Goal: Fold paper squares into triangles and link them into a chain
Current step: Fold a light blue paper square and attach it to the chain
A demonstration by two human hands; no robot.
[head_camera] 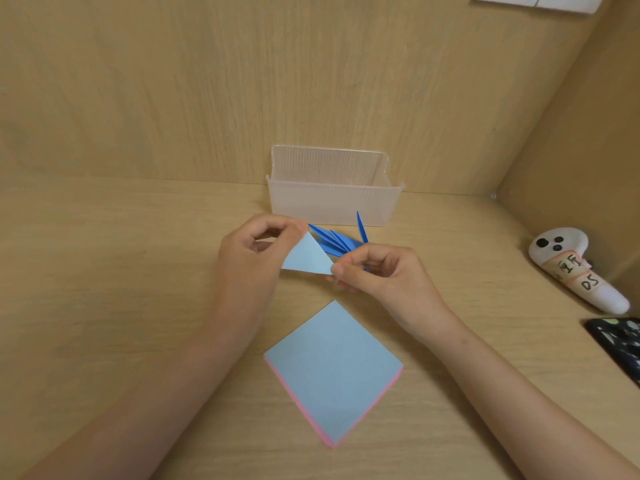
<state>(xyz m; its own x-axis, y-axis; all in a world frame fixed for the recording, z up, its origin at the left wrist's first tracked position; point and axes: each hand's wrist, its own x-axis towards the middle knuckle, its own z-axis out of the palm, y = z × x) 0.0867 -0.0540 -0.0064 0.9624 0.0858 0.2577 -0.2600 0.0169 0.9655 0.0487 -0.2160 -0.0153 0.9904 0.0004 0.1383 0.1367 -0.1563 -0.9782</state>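
Observation:
A light blue paper triangle is held just above the table between both hands. My left hand pinches its upper tip with thumb and forefinger. My right hand pinches its lower right corner. Behind the triangle lies a chain of dark blue folded triangles, one piece sticking up; its near end is hidden behind my right hand. A stack of paper squares, light blue on top with pink edges below, lies on the table in front of me, turned like a diamond.
A translucent plastic box stands open behind the chain against the wooden back wall. At the right lie a white controller with a handwritten label and a black phone at the table's edge. A side wall closes the right.

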